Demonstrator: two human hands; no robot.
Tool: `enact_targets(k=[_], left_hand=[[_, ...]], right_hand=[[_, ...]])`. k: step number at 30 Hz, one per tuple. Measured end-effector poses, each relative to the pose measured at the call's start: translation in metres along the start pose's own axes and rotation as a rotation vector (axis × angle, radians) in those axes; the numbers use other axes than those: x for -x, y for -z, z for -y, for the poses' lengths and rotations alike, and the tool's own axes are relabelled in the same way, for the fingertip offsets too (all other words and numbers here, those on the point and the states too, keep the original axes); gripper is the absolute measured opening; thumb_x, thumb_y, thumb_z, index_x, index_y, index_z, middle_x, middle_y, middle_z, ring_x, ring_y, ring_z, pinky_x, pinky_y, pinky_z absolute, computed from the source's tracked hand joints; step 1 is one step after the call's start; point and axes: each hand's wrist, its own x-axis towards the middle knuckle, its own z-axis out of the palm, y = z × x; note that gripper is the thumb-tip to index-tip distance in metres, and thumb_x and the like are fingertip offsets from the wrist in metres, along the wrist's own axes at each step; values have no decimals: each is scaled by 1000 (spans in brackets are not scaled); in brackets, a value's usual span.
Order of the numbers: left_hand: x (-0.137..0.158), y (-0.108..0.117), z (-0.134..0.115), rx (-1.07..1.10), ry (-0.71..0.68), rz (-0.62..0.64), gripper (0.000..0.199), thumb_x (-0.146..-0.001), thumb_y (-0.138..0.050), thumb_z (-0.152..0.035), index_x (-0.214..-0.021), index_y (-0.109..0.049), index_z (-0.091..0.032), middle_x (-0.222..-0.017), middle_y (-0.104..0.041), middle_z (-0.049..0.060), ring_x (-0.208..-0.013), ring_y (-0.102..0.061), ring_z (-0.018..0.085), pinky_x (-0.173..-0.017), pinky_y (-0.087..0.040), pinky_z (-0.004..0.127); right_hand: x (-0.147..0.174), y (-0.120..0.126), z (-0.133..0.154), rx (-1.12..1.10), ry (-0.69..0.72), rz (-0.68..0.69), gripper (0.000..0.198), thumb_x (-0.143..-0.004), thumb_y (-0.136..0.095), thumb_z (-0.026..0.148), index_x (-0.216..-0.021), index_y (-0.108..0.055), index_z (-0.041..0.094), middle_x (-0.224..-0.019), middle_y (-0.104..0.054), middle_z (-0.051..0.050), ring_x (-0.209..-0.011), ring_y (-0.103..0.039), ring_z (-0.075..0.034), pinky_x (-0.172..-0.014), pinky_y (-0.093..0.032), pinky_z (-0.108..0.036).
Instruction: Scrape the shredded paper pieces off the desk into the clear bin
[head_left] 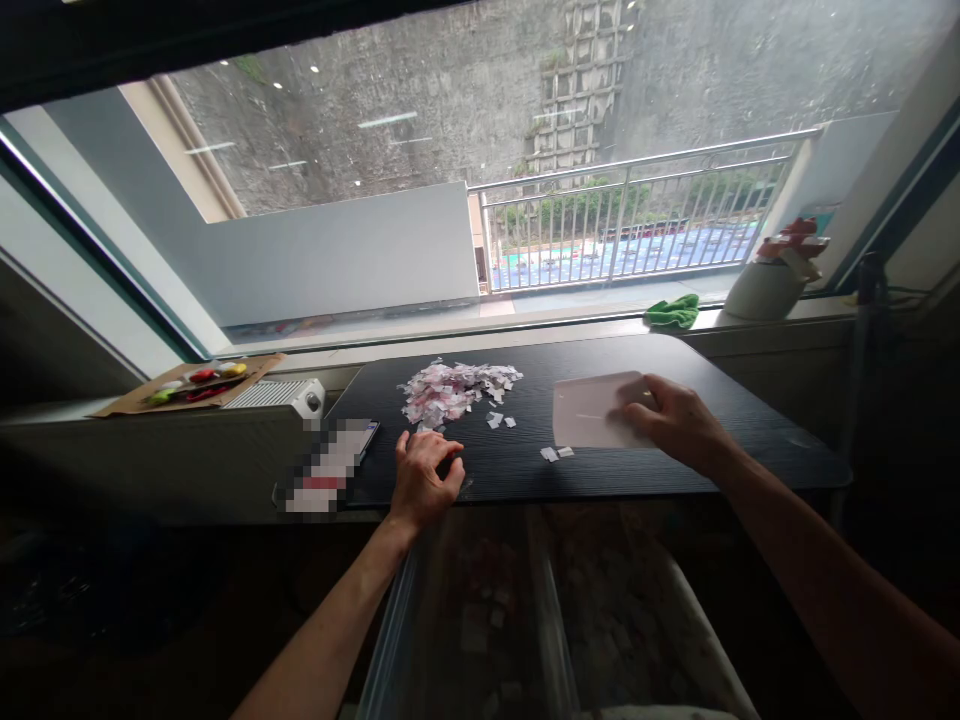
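Note:
My right hand [675, 425] grips the right edge of a pale, flat rectangular sheet [589, 410] between thumb and fingers, raised above the black table [622, 360]; its material is unclear. A few white paper scraps [551, 454] lie just below the sheet's left corner. My left hand [429, 470] is at the table's near edge, fingers loosely curled, with a gap between thumb and forefinger and nothing visible in it. Just beyond it is a heap of small white and pinkish paper pieces [446, 390], with several loose scraps [499, 421] to its right.
Below the table's near edge stand clear-sided bins [551, 620] with paper bits inside. A blurred-out flat object [330, 465] lies at the table's left. A green cloth [673, 312] and a white container [769, 285] sit on the windowsill, and cardboard [180, 388] lies further left.

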Motion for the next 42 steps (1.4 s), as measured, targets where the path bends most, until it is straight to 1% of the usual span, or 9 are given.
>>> enact_targets(k=[3, 5, 10, 15, 22, 27, 32, 36, 42], left_hand=[[0, 0, 1, -4, -6, -4, 15, -77, -52, -22, -84, -66, -24, -84, -69, 3, -103, -59, 25, -110, -23, 54], [0, 0, 2, -3, -8, -3, 15, -78, -52, -23, -84, -66, -24, -84, -69, 3, -103, -59, 25, -110, -23, 54], [0, 0, 2, -1, -18, -1, 15, -78, -52, -24, -84, -66, -24, -83, -69, 3, -102, -59, 25, -109, -23, 55], [0, 1, 0, -2, -11, -3, 16, -78, -52, -24, -84, -67, -23, -84, -69, 3, -101, -60, 25, -109, -24, 55], [-1, 2, -1, -37, -13, 6, 17, -77, -53, -23, -86, -68, -23, -88, -68, 4, -105, -58, 27, -109, -23, 58], [-3, 3, -34, -58, -163, 98, 23, -80, -53, -21, -96, -70, -22, -94, -65, 6, -110, -54, 28, -111, -17, 61], [-13, -5, -71, -35, -317, 252, 24, -82, -54, -19, -101, -69, -21, -97, -64, 6, -115, -50, 27, -114, -12, 61], [-23, -14, -87, -79, -402, 358, 24, -82, -55, -17, -102, -68, -20, -98, -62, 7, -117, -48, 28, -114, -12, 63], [-30, -22, -100, -152, -482, 418, 26, -83, -53, -17, -104, -67, -24, -99, -61, 8, -111, -50, 27, -111, -15, 67]], right_hand=[[-1, -7, 3, -4, 2, 63, 11, -67, -57, 28, -74, -60, 21, -65, -60, -1, -56, -52, -14, -48, -40, -25], [-2, -8, 1, 11, 1, 58, 11, -67, -57, 28, -74, -59, 20, -65, -60, -1, -57, -51, -14, -49, -40, -25], [2, -2, -4, 20, 6, 17, 11, -68, -58, 29, -74, -59, 20, -65, -59, 0, -57, -51, -14, -48, -39, -24], [7, 5, -4, -14, 9, 107, 13, -67, -60, 31, -75, -61, 21, -63, -60, 1, -56, -52, -14, -48, -41, -24], [14, 9, -6, -11, 33, 51, 12, -68, -60, 33, -74, -60, 22, -61, -58, 1, -54, -51, -14, -47, -40, -23], [22, 10, -9, 18, 51, 76, 16, -70, -58, 36, -76, -60, 21, -61, -59, 2, -54, -53, -14, -48, -40, -25], [27, 17, -9, 114, 48, -23, 16, -71, -58, 34, -80, -63, 22, -62, -61, 1, -55, -54, -15, -51, -41, -26], [29, 16, -9, 127, 61, -15, 15, -72, -58, 34, -80, -62, 22, -62, -62, 2, -55, -55, -15, -51, -41, -25], [32, 21, -16, 147, 29, -31, 13, -71, -59, 35, -76, -61, 24, -58, -61, 2, -53, -54, -16, -50, -40, -26]])
